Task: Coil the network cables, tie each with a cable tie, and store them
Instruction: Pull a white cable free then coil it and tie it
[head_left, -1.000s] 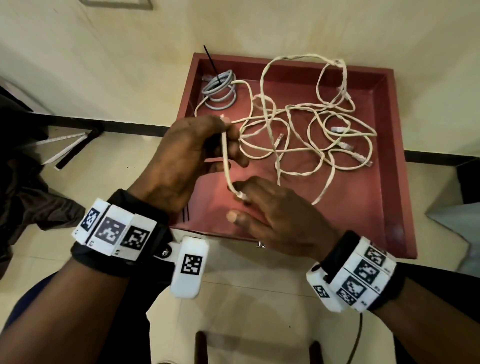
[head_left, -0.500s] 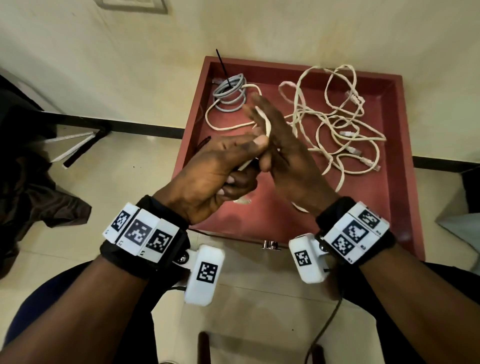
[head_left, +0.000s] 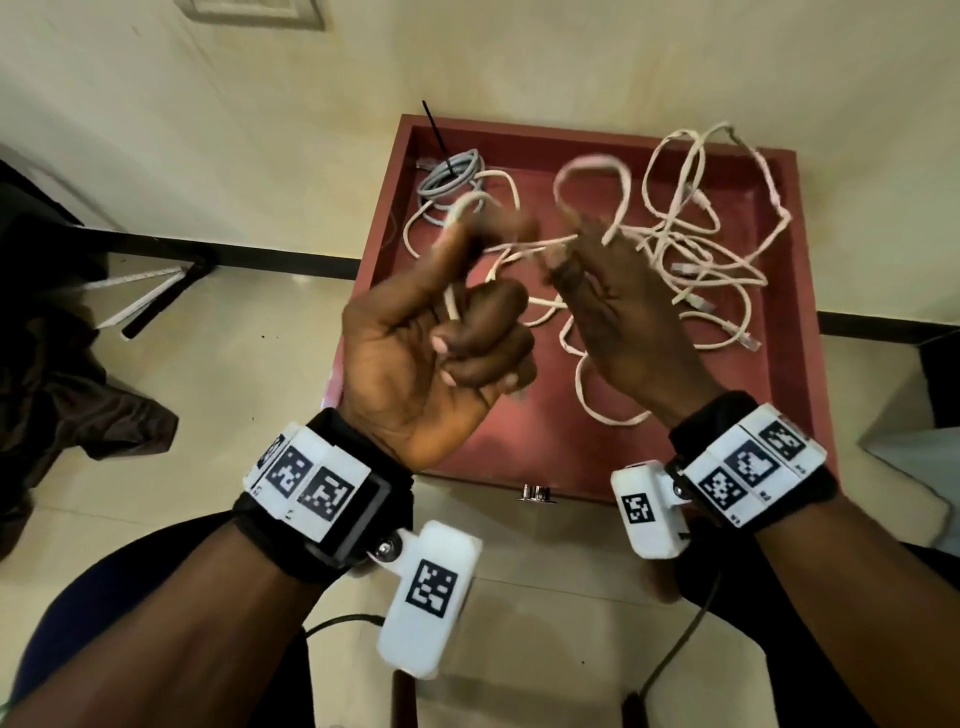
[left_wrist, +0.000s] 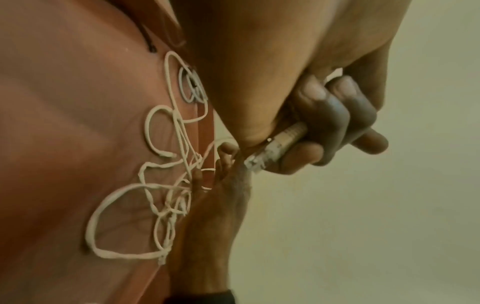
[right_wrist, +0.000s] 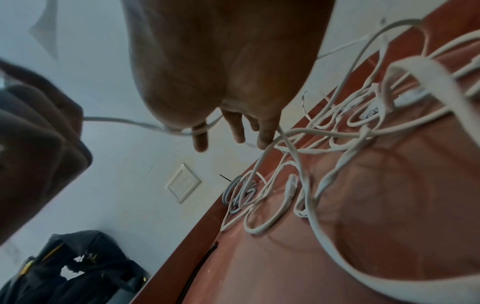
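At 9 o'clock a dark cloth (head_left: 62, 384) lies heaped on the floor (head_left: 223, 364). Moving right, your left hand (head_left: 436, 358) is raised above the near-left corner of the red tray (head_left: 802, 332). Its grip is closed on the white cable (head_left: 582, 395): the curled fingers (left_wrist: 335, 117) clamp the clear plug (left_wrist: 275, 148) against the palm, and the cable runs up past the raised forefinger, which is blurred. Behind it, at 11 o'clock in the tray, a grey cable coil (head_left: 449, 179) sits in the far-left corner with a black cable tie (head_left: 435, 132) sticking up from it. Another black cable tie (right_wrist: 200, 269) lies along the tray's left wall.

A stretch of the white cable spans from your left hand to your right hand (head_left: 623, 322), held at 12 o'clock over the tray's middle. Its grip is loose, fingers (right_wrist: 237, 129) fairly straight, with the cable draped across them; a firm pinch cannot be made out. From 12 to 3 o'clock the rest of the white cable lies in tangled loops on the tray floor, several plugs showing among them.
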